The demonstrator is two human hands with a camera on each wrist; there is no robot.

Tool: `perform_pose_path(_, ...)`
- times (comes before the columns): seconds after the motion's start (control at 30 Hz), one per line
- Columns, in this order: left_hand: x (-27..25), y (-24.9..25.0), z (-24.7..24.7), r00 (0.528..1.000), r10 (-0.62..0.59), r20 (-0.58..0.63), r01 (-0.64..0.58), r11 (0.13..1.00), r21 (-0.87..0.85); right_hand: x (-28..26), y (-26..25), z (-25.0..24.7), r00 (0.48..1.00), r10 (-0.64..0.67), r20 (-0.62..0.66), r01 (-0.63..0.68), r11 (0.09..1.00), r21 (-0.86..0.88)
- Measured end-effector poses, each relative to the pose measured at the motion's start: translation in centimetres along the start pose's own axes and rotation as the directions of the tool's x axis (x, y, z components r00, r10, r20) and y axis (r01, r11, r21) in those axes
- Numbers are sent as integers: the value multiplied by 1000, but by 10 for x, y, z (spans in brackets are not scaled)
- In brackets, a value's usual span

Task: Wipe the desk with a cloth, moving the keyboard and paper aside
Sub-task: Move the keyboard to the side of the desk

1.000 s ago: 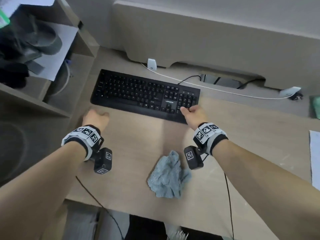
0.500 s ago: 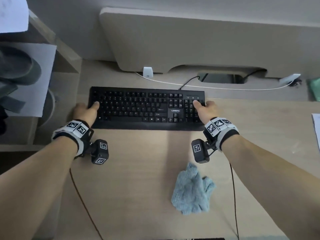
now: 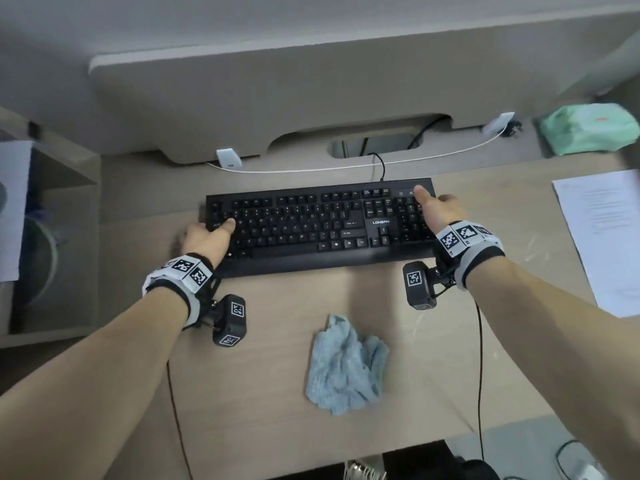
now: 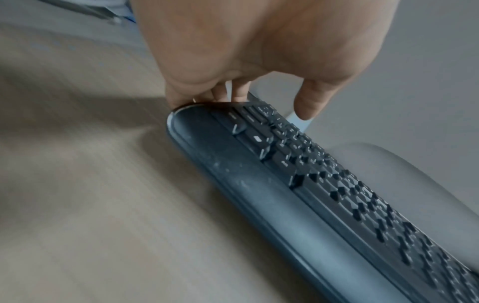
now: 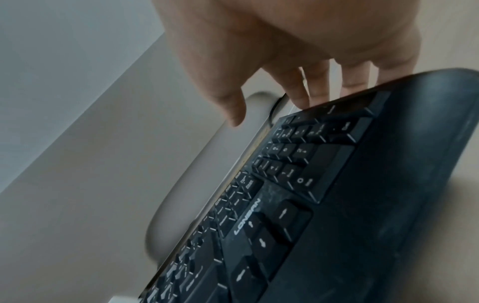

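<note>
The fingers (image 4: 223, 93) of the left hand (image 3: 207, 237) curl round the left end of the black keyboard (image 3: 322, 225), going down behind its edge in the left wrist view, while the thumb reaches over the outer keys. The fingers (image 5: 317, 82) of the right hand (image 3: 438, 211) wrap the right end the same way, tips hidden behind the edge beside the number pad, thumb lying across the top right corner. Each hand thus grips one end of the keyboard, palm down, wrist toward the near edge of the worktop (image 3: 277, 393).

The keyboard sits roughly level and square to the person, toward the back of the worktop; whether it rests on the surface or is slightly raised cannot be told. Its black cable (image 3: 381, 166) runs back toward an opening at the rear of the worktop. A white cable (image 3: 311, 170) lies just behind the keyboard, running between two small white blocks.

A crumpled light blue cloth (image 3: 346, 368) lies on the worktop nearer the person, between the forearms and apart from the keyboard. A sheet of paper (image 3: 609, 237) with printed lines lies flat to the right, well apart from the right hand. A pale green bundle (image 3: 588, 133) sits at the back right corner. Open shelves (image 3: 52, 188) stand to the left of the worktop.
</note>
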State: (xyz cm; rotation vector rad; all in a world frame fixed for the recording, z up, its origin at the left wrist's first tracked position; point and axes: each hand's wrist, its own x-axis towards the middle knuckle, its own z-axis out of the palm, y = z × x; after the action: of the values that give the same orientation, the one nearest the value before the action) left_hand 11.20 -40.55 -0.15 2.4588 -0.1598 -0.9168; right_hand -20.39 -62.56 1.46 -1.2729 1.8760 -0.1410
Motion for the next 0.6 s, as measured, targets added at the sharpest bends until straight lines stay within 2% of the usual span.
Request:
perform_pose_path(0.23, -68, 67, 119, 993, 39, 111, -42, 999, 28, 65, 51, -131, 988, 53, -142, -43, 996, 76)
perform_pose_path(0.4, -124, 114, 218, 988, 51, 145, -56, 998, 31, 127, 94, -220, 972, 82, -219, -61, 993, 100)
perform_pose_path(0.6, -183, 163, 310, 985, 71, 160, -85, 993, 82, 195, 131, -299, 955, 63, -291, -46, 997, 63)
